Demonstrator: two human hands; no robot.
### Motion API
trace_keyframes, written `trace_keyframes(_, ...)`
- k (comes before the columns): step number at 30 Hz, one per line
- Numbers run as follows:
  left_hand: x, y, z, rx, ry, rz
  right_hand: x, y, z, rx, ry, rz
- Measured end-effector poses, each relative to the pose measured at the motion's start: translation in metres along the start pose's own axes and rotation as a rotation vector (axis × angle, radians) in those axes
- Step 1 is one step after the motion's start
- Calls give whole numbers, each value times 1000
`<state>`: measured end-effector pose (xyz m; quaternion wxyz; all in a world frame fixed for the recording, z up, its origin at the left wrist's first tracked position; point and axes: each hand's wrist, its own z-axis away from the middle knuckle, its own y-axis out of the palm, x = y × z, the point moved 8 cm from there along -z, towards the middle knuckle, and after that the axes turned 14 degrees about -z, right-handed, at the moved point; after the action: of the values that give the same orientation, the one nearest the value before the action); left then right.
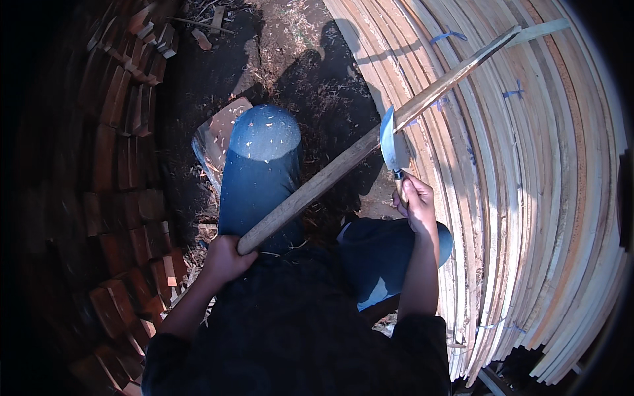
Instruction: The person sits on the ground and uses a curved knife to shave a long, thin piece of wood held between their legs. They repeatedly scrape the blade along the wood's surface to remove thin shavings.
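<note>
My left hand [228,264] is closed round the near end of a long wooden pole [323,178], low in front of my body. The pole slants up to the right, across my knee and over a stack of boards. In my right hand [418,201] is a curved knife [388,140], its short wooden handle gripped in my fingers and its blade pointing up. The blade overlaps the pole near its middle; whether it touches the wood I cannot tell. Farther along, the pole's surface looks paler than the grey-brown near end.
Long pale boards [502,198] lie stacked along my right, with bits of blue tie [449,36] on them. Reddish-brown blocks [125,218] are piled along my left. Between them, dark ground carries wood chips and a flat brown slab [218,135] beside my knee [264,145].
</note>
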<state>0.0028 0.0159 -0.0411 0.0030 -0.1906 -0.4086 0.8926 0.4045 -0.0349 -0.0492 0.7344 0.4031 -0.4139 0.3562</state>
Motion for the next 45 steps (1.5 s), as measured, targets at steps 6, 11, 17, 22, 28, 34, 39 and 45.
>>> trace_keyframes(6, -2, -1, -3, -25, 21, -8, -4, 37, 7, 238, -20, 299)
trace_keyframes(11, -7, -5, -1, 13, -23, -4, 18, 0, -4, -179, -199, -53)
trace_keyframes(17, -5, -3, 0, 20, -15, -20, 15, 13, 6, -84, -128, 162)
trace_keyframes(22, -2, 1, -2, 11, -27, -23, 11, 13, 8, 75, -17, 163)
trace_keyframes(28, -3, 2, -3, 35, -18, 6, 19, 0, 16, -173, -222, 141)
trace_keyframes(34, -4, -1, -2, 2, -20, 13, 17, -19, 17, -318, -150, 26)
trace_keyframes(39, -5, -2, -2, 18, -34, -2, 1, 19, 24, 138, -57, 251)
trace_keyframes(45, -7, -3, -2, 28, -55, 14, 20, -23, 21, -291, -88, 169)
